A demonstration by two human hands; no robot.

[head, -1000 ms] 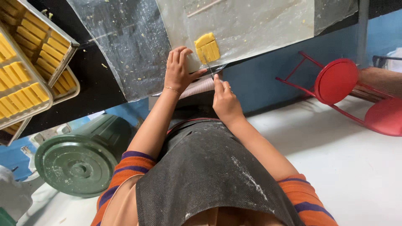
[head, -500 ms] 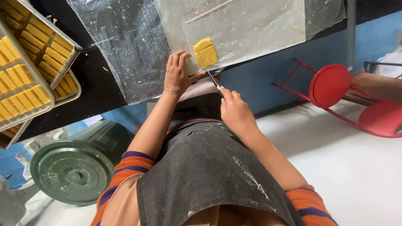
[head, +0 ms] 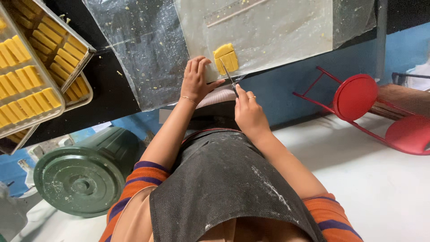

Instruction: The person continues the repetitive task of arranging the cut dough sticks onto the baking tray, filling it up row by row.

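Note:
A small slab of yellow dough (head: 226, 57), scored into strips, lies on a clear plastic sheet (head: 277, 31) near the table's front edge. My right hand (head: 248, 110) grips a thin metal knife (head: 227, 76) whose blade points up at the dough's left side. My left hand (head: 196, 79) rests flat on the sheet just left of the dough, fingers together and pointing away from me. A thin wooden stick (head: 237, 12) lies farther back on the sheet.
Metal trays (head: 78, 67) filled with rows of yellow dough pieces are stacked at the left on the black table. A green lidded bin (head: 80, 181) stands on the floor at lower left. Red stools (head: 358, 96) stand at the right by a blue wall.
My right hand has moved the knife from the table edge up to the left side of the dough. The left hand has stayed in place.

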